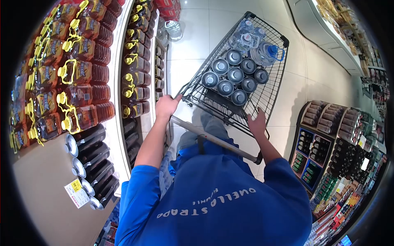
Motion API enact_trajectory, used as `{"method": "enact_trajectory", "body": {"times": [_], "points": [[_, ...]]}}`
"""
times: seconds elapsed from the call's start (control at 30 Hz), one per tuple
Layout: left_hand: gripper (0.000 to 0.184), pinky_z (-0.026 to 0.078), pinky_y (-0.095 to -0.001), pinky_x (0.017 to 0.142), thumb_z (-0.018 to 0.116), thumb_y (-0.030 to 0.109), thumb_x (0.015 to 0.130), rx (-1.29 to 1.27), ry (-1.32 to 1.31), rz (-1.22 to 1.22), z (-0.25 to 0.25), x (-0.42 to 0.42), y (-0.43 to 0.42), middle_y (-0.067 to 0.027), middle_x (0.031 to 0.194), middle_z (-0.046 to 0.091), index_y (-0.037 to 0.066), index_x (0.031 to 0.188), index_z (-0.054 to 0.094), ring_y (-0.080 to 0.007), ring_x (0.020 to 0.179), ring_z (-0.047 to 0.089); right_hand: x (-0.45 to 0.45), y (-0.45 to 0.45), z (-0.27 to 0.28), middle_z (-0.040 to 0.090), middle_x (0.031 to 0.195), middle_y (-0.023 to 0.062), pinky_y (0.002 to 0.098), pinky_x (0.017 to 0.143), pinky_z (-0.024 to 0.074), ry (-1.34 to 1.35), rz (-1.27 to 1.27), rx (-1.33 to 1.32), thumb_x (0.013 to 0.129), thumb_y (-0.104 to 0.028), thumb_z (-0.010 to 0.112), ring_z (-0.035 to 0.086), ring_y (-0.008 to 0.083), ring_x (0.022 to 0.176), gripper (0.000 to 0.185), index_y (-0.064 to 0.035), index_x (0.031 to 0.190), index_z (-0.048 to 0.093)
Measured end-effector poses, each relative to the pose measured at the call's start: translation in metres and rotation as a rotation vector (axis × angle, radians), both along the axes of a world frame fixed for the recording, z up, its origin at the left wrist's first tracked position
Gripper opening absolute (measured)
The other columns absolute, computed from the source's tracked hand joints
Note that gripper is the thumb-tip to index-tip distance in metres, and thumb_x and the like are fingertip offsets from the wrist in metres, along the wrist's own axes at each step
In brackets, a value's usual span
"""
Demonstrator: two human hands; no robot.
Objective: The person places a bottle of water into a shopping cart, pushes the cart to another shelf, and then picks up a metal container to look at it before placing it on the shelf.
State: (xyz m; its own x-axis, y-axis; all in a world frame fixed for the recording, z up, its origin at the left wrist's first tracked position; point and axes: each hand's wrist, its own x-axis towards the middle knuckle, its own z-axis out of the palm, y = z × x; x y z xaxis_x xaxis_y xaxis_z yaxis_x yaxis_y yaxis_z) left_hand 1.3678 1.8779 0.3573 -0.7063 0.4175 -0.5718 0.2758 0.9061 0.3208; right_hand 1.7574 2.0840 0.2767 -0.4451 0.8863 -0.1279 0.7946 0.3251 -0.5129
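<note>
A wire shopping cart point(276, 88) stands in front of me, its handlebar point(193, 128) crossing close to my body. My left hand point(166, 107) is closed around the cart frame by the bar's left end. On the right, my right hand point(257, 124) grips the cart's rear side edge; some fingers are hidden. Inside the cart, several dark cylinders with round grey tops point(235, 75) stand upright, packed together. Beyond them are clear water bottles point(248, 40) and a large water jug with a blue cap point(264, 53).
Shelves on the left hold yellow-capped bottles point(84, 71) of reddish-brown liquid. Below them lie dark cylinders with silvery ends point(88, 143) beside a price tag point(76, 192). A water jug point(174, 30) stands on the tiled floor point(193, 47). A stocked display rack point(316, 153) is at right.
</note>
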Motion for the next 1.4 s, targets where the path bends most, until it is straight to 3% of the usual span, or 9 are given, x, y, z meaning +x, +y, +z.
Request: {"method": "enact_trajectory", "body": {"times": [0.07, 0.3, 0.43, 0.63, 0.73, 0.77, 0.87, 1.17, 1.4], "points": [[0.067, 0.054, -0.0462, 0.088, 0.062, 0.065, 0.086, -0.002, 0.021, 0.004, 0.003, -0.005, 0.004, -0.0238, 0.095, 0.074, 0.0, 0.093, 0.077, -0.04, 0.097, 0.071, -0.053, 0.031, -0.018, 0.044, 0.145, 0.0309, 0.0511, 0.109, 0.0427, -0.107, -0.056, -0.217, 0.076, -0.036, 0.081, 0.044, 0.0473, 0.135, 0.093, 0.0033, 0.148, 0.037], [0.063, 0.053, -0.0487, 0.083, 0.063, 0.063, 0.088, -0.05, 0.043, 0.002, 0.003, -0.021, 0.019, -0.0239, 0.085, 0.072, 0.001, 0.089, 0.073, -0.0418, 0.091, 0.069, -0.146, 0.077, -0.105, 0.042, 0.144, 0.0266, 0.0492, 0.105, 0.0483, -0.514, -0.094, -0.231, 0.066, -0.041, 0.09, 0.05, 0.0422, 0.129, 0.116, -0.0006, 0.152, 0.023], [0.063, 0.054, -0.0483, 0.082, 0.064, 0.063, 0.088, -0.08, 0.029, 0.023, 0.001, -0.025, 0.025, -0.0244, 0.084, 0.071, 0.0, 0.089, 0.074, -0.0432, 0.087, 0.069, -0.168, 0.083, -0.114, 0.046, 0.134, 0.0252, 0.0469, 0.102, 0.0502, -0.492, -0.26, -0.213, 0.063, -0.034, 0.094, 0.054, 0.0389, 0.122, 0.106, 0.0019, 0.14, 0.032], [0.063, 0.054, -0.0474, 0.079, 0.065, 0.063, 0.087, -0.123, 0.052, 0.024, 0.002, -0.025, 0.027, -0.0241, 0.08, 0.07, 0.001, 0.081, 0.072, -0.0423, 0.085, 0.07, -0.178, 0.077, -0.132, 0.044, 0.139, 0.0299, 0.0446, 0.11, 0.0443, -0.418, -0.498, -0.106, 0.061, -0.039, 0.096, 0.049, 0.0428, 0.13, 0.122, 0.0088, 0.147, 0.024], [0.063, 0.054, -0.0475, 0.079, 0.064, 0.064, 0.087, -0.112, 0.059, 0.03, 0.004, -0.023, 0.028, -0.0242, 0.08, 0.07, 0.002, 0.082, 0.072, -0.0423, 0.085, 0.07, -0.178, 0.076, -0.144, 0.03, 0.155, 0.0325, 0.0466, 0.117, 0.0375, -0.373, -0.586, -0.192, 0.063, -0.041, 0.095, 0.041, 0.043, 0.141, 0.126, 0.0068, 0.151, 0.019], [0.063, 0.054, -0.0479, 0.079, 0.064, 0.065, 0.086, -0.115, 0.086, 0.015, 0.003, -0.022, 0.026, -0.0238, 0.08, 0.071, 0.002, 0.083, 0.073, -0.0424, 0.084, 0.07, -0.176, 0.077, -0.145, 0.036, 0.149, 0.0312, 0.0468, 0.114, 0.0406, -0.393, -0.577, -0.229, 0.063, -0.044, 0.094, 0.046, 0.043, 0.136, 0.121, 0.0082, 0.147, 0.024], [0.064, 0.054, -0.0479, 0.079, 0.064, 0.065, 0.086, -0.117, 0.081, 0.043, 0.002, -0.02, 0.026, -0.0234, 0.08, 0.071, 0.002, 0.083, 0.073, -0.0421, 0.085, 0.07, -0.17, 0.09, -0.138, 0.043, 0.142, 0.0288, 0.0473, 0.109, 0.0458, -0.426, -0.518, -0.345, 0.063, -0.046, 0.094, 0.051, 0.0431, 0.13, 0.115, 0.007, 0.142, 0.031], [0.064, 0.055, -0.0479, 0.084, 0.063, 0.065, 0.086, -0.087, 0.076, 0.028, 0.004, -0.021, 0.024, -0.0236, 0.087, 0.073, 0.003, 0.088, 0.074, -0.041, 0.091, 0.07, -0.134, 0.095, -0.104, 0.059, 0.125, 0.0274, 0.045, 0.099, 0.0525, -0.435, -0.306, -0.198, 0.056, -0.056, 0.092, 0.061, 0.0404, 0.118, 0.106, 0.0068, 0.13, 0.047], [0.062, 0.054, -0.0465, 0.088, 0.062, 0.063, 0.088, -0.069, 0.027, -0.015, 0.003, -0.025, 0.021, -0.0217, 0.096, 0.074, 0.003, 0.094, 0.076, -0.0392, 0.097, 0.07, -0.1, 0.091, 0.032, 0.061, 0.121, 0.027, 0.0457, 0.092, 0.0561, -0.463, -0.111, -0.184, 0.054, -0.052, 0.091, 0.065, 0.0391, 0.111, 0.1, 0.0052, 0.127, 0.053]]}}
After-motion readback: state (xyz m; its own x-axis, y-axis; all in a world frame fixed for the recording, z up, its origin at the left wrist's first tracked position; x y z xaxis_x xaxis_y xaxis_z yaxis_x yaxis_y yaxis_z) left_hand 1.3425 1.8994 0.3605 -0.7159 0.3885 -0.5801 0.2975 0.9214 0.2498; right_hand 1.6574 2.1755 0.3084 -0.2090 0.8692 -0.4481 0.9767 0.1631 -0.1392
